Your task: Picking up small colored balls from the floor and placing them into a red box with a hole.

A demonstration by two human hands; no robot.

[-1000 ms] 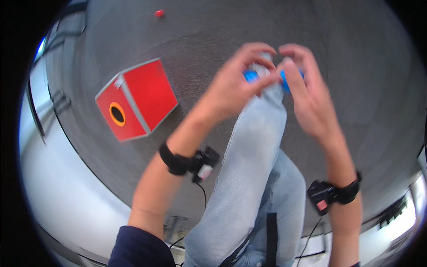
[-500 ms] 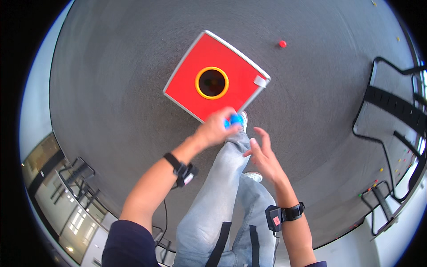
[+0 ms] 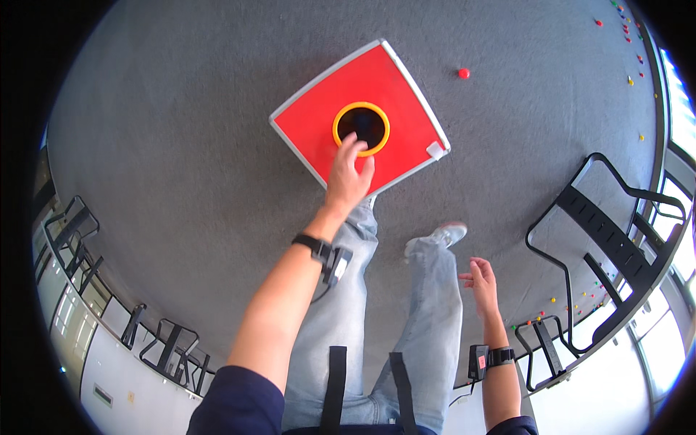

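Observation:
A red square box (image 3: 312,101) with pale grey edges stands on the floor in front of me, and a yellow ring (image 3: 386,116) frames the dark round hole in its top. My left hand (image 3: 349,174) hovers at the near rim of that ring, its fingertips over the hole. Its thumb and fingers are apart and I see nothing between them. Lower and to the right, beside my leg, my right hand (image 3: 481,283) hangs with loosely bent, parted fingers and holds nothing. What lies inside the hole is too dark to make out.
A small red ball (image 3: 464,73) lies on the grey floor (image 3: 188,109) beyond the box. Several coloured balls are scattered along the far right. A black metal frame (image 3: 605,228) stands at the right, and more black frames (image 3: 71,235) line the left edge.
My left hand has moved up to the hole, and the blue thing it held is out of sight. My right hand has drawn away right and lower; one foot has stepped right.

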